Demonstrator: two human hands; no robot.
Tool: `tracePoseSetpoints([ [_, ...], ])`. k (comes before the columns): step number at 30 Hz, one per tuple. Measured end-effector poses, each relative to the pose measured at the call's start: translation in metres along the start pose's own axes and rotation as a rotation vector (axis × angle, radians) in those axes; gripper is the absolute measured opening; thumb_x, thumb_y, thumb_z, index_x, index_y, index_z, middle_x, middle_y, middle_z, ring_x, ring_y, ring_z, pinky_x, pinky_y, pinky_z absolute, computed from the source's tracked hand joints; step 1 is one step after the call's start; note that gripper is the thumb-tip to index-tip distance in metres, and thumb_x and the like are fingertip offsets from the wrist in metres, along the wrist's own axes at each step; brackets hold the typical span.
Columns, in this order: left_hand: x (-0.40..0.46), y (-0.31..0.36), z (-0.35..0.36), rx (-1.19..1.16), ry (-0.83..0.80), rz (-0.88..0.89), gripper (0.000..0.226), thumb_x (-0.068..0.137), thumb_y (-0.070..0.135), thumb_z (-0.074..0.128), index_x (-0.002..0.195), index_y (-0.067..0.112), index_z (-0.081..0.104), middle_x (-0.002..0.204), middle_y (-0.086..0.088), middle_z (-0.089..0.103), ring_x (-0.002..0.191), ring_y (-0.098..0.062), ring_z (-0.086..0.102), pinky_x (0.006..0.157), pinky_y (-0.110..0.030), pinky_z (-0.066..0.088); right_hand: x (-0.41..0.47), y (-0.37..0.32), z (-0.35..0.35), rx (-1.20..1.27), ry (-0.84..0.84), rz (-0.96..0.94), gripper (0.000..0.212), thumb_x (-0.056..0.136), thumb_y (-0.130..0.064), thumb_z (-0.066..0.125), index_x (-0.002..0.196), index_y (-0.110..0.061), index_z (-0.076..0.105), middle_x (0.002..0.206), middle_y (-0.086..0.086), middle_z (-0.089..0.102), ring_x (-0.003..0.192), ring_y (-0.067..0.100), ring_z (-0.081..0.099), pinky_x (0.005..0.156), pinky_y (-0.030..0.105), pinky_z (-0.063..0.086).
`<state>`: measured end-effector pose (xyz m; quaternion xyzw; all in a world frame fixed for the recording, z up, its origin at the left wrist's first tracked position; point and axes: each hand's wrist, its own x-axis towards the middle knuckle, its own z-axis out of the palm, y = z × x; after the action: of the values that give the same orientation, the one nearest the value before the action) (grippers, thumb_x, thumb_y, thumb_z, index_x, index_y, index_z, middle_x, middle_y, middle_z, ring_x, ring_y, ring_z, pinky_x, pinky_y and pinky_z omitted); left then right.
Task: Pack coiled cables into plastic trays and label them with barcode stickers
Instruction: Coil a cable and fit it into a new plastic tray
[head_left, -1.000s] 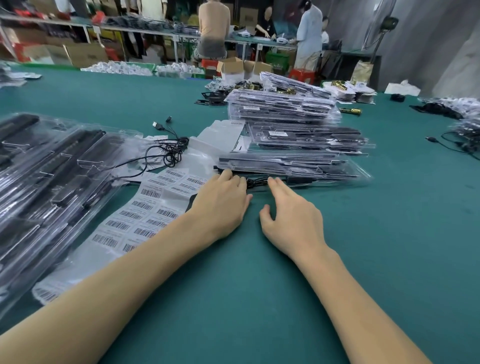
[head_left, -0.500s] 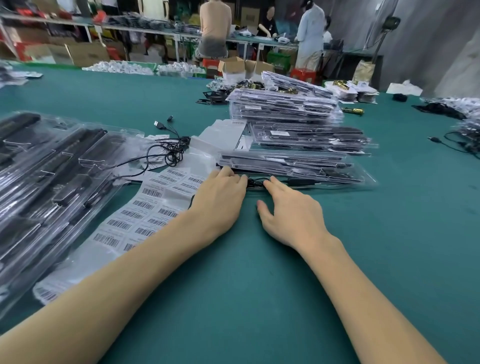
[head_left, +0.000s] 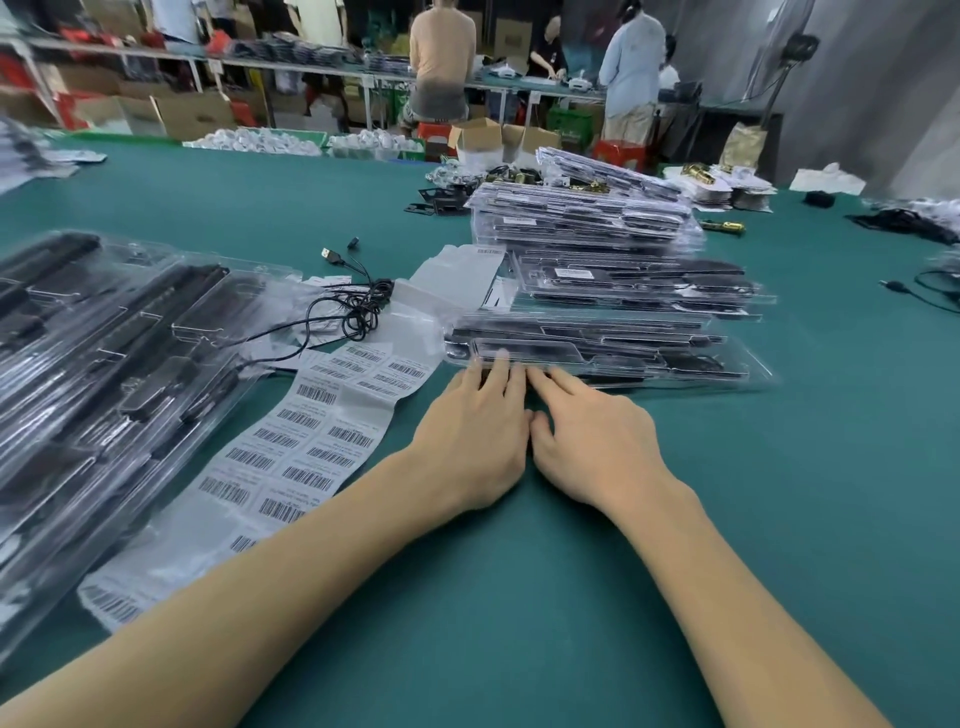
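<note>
Both hands lie palm-down on the green table (head_left: 779, 519), side by side and nearly touching: the left hand (head_left: 475, 441) and the right hand (head_left: 592, 441) have their fingers stretched out flat, holding nothing, the tips meeting the near edge of the nearest plastic tray (head_left: 597, 353). That tray sits straight ahead of them, its long axis running left to right across the view, so it extends much further to the right hand's side (the left hand covers only its near-left corner). Left of the hands lies the barcode sticker sheet (head_left: 311, 447), closest to the left hand, with a loose coiled cable (head_left: 358, 312) beyond it. Motion blur smears the left fingertips, so whether they press on the tray or slip under its rim is unclear; what the clear tray contains is hard to make out.
</note>
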<state>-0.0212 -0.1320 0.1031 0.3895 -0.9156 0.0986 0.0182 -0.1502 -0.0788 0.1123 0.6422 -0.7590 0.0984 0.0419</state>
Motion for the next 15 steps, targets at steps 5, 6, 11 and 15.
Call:
tracePoseSetpoints([
  [5,0.001,-0.008,0.0,-0.092,0.032,0.031,0.062,0.104,0.033,0.02,0.156,0.001,0.01,0.165,-0.018,0.007,0.152,-0.033,0.011,0.123,-0.042,0.013,0.001,-0.002,-0.001,-0.018,-0.022,-0.003,0.056,0.101,-0.039,0.032,0.156,-0.035,0.024,0.162,-0.015,0.028,0.124,0.03,0.056,0.092,0.037,0.047],
  [6,0.0,-0.01,-0.001,-0.123,0.037,0.038,0.062,0.104,0.034,0.023,0.157,0.002,0.011,0.166,-0.018,0.004,0.152,-0.033,0.009,0.123,-0.042,0.012,0.001,-0.002,-0.002,-0.02,-0.036,0.004,0.057,0.101,-0.039,0.032,0.156,-0.035,0.023,0.163,-0.014,0.026,0.127,0.03,0.055,0.094,0.038,0.046],
  [11,-0.006,-0.006,-0.01,-0.094,-0.024,0.009,0.063,0.105,0.032,0.021,0.157,0.002,0.0,0.165,-0.02,-0.005,0.153,-0.034,-0.003,0.124,-0.043,0.006,0.0,-0.006,-0.002,-0.039,-0.032,0.027,0.057,0.1,-0.038,0.03,0.156,-0.034,0.023,0.162,-0.015,0.027,0.12,0.032,0.058,0.088,0.037,0.045],
  [15,-0.016,0.009,-0.02,-0.085,-0.087,-0.084,0.068,0.103,0.026,0.027,0.157,0.003,-0.006,0.164,-0.025,-0.006,0.153,-0.035,-0.004,0.125,-0.042,0.003,-0.001,-0.006,-0.002,-0.029,-0.024,0.03,0.055,0.1,-0.035,0.031,0.155,-0.035,0.026,0.159,-0.017,0.031,0.119,0.031,0.059,0.087,0.037,0.046],
])
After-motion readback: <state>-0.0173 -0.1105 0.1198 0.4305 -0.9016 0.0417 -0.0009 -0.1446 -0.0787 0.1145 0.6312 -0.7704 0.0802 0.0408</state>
